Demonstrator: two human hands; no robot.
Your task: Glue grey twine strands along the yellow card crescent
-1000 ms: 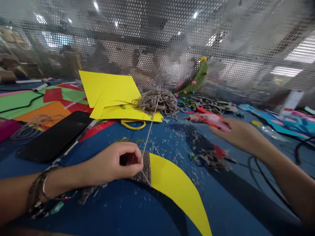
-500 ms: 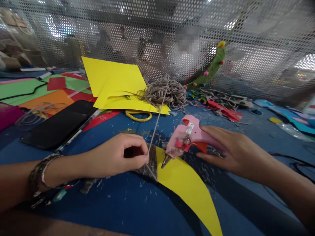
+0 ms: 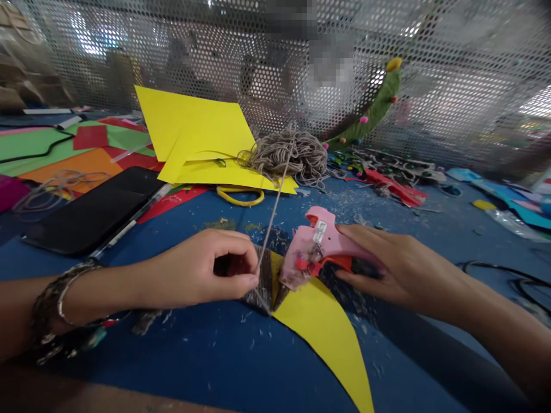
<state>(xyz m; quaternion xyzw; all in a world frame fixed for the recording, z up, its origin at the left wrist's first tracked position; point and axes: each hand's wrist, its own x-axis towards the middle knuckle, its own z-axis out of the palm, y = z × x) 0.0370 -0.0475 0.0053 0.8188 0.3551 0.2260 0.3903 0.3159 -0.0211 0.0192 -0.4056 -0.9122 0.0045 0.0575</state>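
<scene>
My left hand (image 3: 215,267) pinches a taut strand of grey yarn (image 3: 272,221) between thumb and fingers. The strand runs back to a tangled yarn heap (image 3: 289,158) and down to a yellow paper crescent (image 3: 325,335). One part of the crescent is wrapped in dark grey yarn (image 3: 266,281), partly hidden behind my left fingers. My right hand (image 3: 400,267) is closed around the handle of a pink glue gun (image 3: 301,246). Its nozzle points down at the crescent beside the edge of the wrapping; whether it touches cannot be made out.
Yellow paper sheets (image 3: 193,135) and yellow-handled scissors (image 3: 241,198) lie behind my hands. A black phone (image 3: 101,209) and coloured papers are at left. Red scraps (image 3: 396,186) and a black cable (image 3: 508,267) lie at right. A perforated metal screen (image 3: 241,51), with a green pompom-trimmed crescent (image 3: 374,117) against it, stands behind.
My right hand has brought the glue gun left and down, its nozzle now close to the wrapping's edge. My left hand stays nearly in place, still pinching the yarn. The view has shifted slightly.
</scene>
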